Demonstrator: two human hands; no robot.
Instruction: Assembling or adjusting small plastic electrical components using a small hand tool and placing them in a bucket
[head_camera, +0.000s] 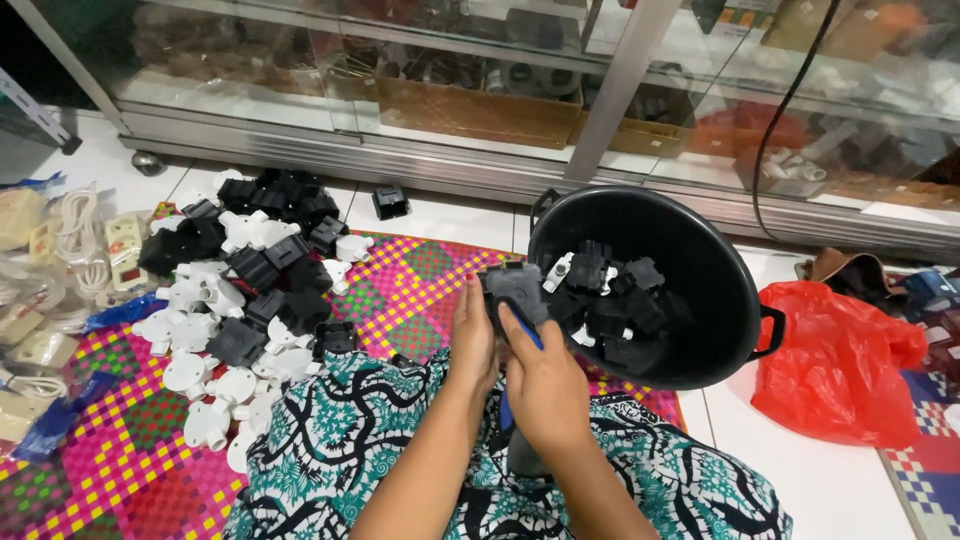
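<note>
My left hand (470, 345) holds a black plastic junction box (515, 290) up in front of me. My right hand (545, 385) grips a blue-handled tool (528, 335), likely a screwdriver, pressed against the box. Both hands hover over my lap, covered in teal patterned cloth (340, 450), right beside a black plastic basin (720, 300) that holds several black and white boxes.
A heap of black and white round junction boxes (235, 310) lies on the colourful woven mat (120, 450) at left. Beige sockets and cables (60, 250) sit farther left. A red plastic bag (840, 365) lies right. A glass display cabinet (500, 90) stands behind.
</note>
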